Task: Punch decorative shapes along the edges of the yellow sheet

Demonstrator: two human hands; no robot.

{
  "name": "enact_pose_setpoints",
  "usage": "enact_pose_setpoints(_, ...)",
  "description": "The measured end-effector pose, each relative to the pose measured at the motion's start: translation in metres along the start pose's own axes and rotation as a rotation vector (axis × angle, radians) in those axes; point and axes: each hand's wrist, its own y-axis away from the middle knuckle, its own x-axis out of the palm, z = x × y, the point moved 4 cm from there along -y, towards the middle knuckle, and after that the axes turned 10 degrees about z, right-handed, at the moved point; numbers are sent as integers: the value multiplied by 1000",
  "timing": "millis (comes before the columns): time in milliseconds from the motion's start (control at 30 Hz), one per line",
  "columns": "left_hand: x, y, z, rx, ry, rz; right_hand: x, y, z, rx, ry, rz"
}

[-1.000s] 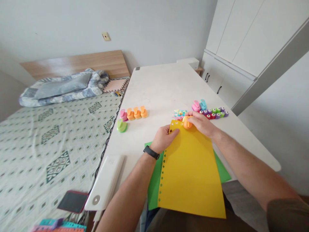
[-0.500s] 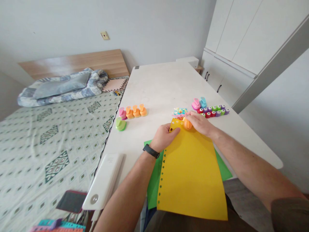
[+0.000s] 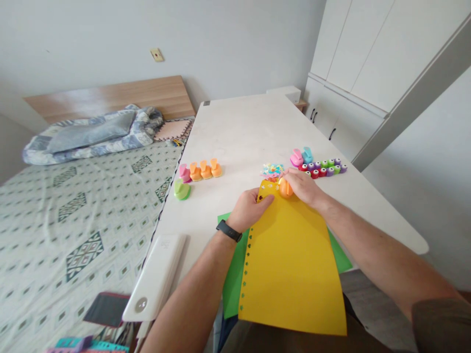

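Note:
A yellow sheet of paper [image 3: 290, 264] with small shapes punched along its left and far edges lies partly over a green sheet [image 3: 231, 282]. My left hand [image 3: 252, 208] pinches the yellow sheet near its far left corner, thumb on top. At the far edge, my right hand [image 3: 300, 185] is closed around an orange craft punch [image 3: 285, 189], which sits on the paper's edge. Some of the right fingers are hidden behind the punch. Just beyond it, colourful paper cutouts [image 3: 272, 170] lie in a small heap on the white table [image 3: 235, 132].
To the left stand several orange punches [image 3: 205, 169], a pink punch [image 3: 184, 173] and a green punch [image 3: 182, 189]. Rows of small punches [image 3: 323, 171] sit right, near a pink punch [image 3: 296, 157] and a blue one [image 3: 307, 155]. A white power bank [image 3: 156, 274] lies at the table's left edge.
The whole view has shifted slightly. Both hands keep their holds on the yellow paper and the orange punch, with hardly any movement between them.

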Motion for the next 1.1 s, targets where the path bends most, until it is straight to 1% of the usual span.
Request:
enact_pose_setpoints(200, 3, 0, 2, 11, -21, 27, 1, 2, 2, 30, 14, -27)
enact_pose_setpoints(333, 4, -1, 3, -4, 13, 40, 0, 2, 1, 26, 14, -56)
enact_pose_setpoints(567, 2, 1, -2, -29, 26, -19, -1, 4, 4, 16, 18, -43)
enact_pose_setpoints(733, 3, 1, -3, -24, 18, -27, -1, 4, 4, 17, 30, -46)
enact_pose_setpoints(933, 3, 0, -1, -15, -9, -22, -1, 2, 1, 24, 83, -43)
enact_pose_setpoints(1100, 4, 0, 3, -5, -33, 20, 0, 1, 1, 35, 91, -51)
